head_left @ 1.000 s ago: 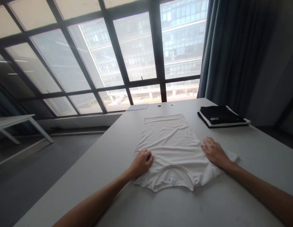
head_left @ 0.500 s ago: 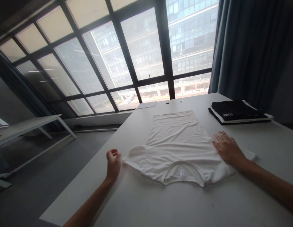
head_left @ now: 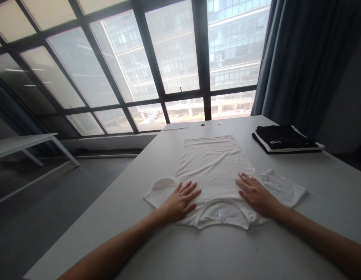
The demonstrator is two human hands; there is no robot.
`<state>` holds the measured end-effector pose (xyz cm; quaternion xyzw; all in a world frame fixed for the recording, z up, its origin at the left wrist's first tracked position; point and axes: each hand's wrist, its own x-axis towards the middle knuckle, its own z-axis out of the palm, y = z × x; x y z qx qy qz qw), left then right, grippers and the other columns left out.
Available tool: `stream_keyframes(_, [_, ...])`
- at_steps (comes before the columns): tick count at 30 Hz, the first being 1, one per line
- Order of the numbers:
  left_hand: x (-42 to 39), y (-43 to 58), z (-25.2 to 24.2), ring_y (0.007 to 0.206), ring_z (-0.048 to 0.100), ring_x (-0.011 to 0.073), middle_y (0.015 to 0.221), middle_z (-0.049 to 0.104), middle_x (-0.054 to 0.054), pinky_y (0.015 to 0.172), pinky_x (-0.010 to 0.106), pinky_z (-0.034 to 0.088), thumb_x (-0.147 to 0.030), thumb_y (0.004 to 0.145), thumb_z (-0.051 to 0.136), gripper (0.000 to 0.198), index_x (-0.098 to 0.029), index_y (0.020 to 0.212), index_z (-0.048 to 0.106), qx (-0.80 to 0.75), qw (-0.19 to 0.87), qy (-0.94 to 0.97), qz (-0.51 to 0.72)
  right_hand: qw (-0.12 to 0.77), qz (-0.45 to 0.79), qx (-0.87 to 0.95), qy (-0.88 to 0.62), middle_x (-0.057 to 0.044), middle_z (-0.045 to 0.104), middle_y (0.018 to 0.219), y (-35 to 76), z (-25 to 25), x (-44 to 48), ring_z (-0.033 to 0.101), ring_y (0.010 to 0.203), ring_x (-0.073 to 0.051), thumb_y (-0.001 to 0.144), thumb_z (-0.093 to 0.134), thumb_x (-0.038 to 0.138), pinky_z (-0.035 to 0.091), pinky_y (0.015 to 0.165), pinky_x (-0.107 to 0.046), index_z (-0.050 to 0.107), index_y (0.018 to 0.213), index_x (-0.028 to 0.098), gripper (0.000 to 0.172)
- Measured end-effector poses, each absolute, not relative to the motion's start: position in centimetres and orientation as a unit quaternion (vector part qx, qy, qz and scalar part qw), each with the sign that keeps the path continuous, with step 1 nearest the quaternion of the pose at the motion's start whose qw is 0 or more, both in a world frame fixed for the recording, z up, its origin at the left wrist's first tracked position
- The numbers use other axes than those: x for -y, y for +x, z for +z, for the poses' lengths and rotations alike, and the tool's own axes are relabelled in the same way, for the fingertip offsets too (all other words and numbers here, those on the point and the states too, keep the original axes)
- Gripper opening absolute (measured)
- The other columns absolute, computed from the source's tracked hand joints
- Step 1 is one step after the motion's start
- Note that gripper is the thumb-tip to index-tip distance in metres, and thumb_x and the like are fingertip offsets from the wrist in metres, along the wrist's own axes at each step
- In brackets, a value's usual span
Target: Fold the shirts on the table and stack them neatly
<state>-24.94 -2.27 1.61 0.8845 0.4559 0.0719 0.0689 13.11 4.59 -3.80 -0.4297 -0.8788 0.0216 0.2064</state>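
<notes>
The left hand and right hand lie palm down, fingers spread, forearms angled inward.

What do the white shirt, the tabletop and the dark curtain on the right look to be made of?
White shirt: soft, thin matte fabric, probably knit; fine wrinkles run across it, but fibre can't be told.
Tabletop: smooth, pale, low-sheen surface, perhaps laminate; no grain shows.
Dark curtain: cloth, seemingly heavy, hanging in deep folds.

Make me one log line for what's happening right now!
left hand: flat on shirt | right hand: flat on shirt | shirt: spread on table, collar nearest person | stack: beyond right hand
</notes>
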Motion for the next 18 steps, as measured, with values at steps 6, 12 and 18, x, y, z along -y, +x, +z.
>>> stream_keyframes(6, [4.9,-25.5,2.9,0.156,0.011,0.0286,0.168,0.019,0.0,0.126,0.057,0.009,-0.05,0.104,0.043,0.059,-0.038,0.159,0.028,-0.376,0.097,0.921,0.042,0.228,-0.005,0.879,-0.418,-0.014,0.044,0.157,13.0,-2.9,-3.5,0.036,0.148,-0.028,0.104,0.038,0.033,0.031,0.121,-0.052,0.054,0.145,0.018,0.047])
stream_keyframes(12, [4.0,-23.5,5.3,0.155,0.016,0.0306,0.167,0.023,0.001,0.126,0.057,0.013,-0.057,0.096,0.057,0.07,-0.038,0.159,0.03,-0.319,0.142,0.937,0.027,0.186,0.041,0.908,-0.372,-0.014,0.041,0.159,12.5,-1.7,-1.7,0.033,0.149,-0.029,0.102,0.046,0.033,0.03,0.121,-0.052,0.051,0.148,0.019,0.049])
stream_keyframes(18, [2.0,-20.4,3.6,0.155,0.018,0.0267,0.166,0.027,0.001,0.126,0.053,0.015,-0.052,0.104,0.042,0.062,-0.035,0.161,0.024,-0.304,0.135,0.941,0.055,0.202,0.081,0.901,-0.375,-0.012,0.037,0.161,10.9,-0.8,-0.3,0.028,0.152,-0.028,0.1,0.05,0.035,0.025,0.123,-0.052,0.045,0.153,0.022,0.055])
